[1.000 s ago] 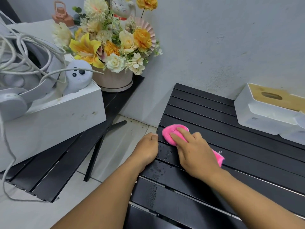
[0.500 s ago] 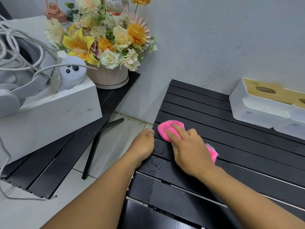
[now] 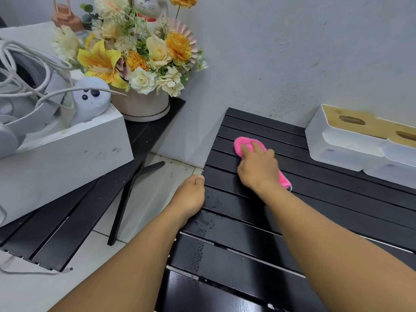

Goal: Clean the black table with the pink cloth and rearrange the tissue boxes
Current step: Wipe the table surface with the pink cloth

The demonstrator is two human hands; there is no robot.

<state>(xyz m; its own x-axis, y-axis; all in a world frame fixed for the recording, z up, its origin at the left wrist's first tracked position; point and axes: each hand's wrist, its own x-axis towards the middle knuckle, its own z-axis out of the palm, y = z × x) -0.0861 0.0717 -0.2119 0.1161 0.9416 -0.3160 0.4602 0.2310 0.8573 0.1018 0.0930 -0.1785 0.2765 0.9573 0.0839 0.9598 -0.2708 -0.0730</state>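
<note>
Right hand point(image 3: 258, 170) presses the pink cloth point(image 3: 239, 143) flat on the black table point(image 3: 315, 199), centre of the frame.
The cloth is bright and crumpled, mostly hidden beneath extended fingers point(image 3: 256, 147) lying together; a corner shows by the wrist. Left hand point(image 3: 190, 194) curls over the table's left edge near water droplets point(image 3: 199, 251). White tissue boxes point(image 3: 351, 143) sit far right, a flower arrangement point(image 3: 135, 59) upper left.

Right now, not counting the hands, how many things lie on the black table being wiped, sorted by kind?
On the black table:
pink cloth: 1
white tissue boxes: 2
Total: 3
</note>
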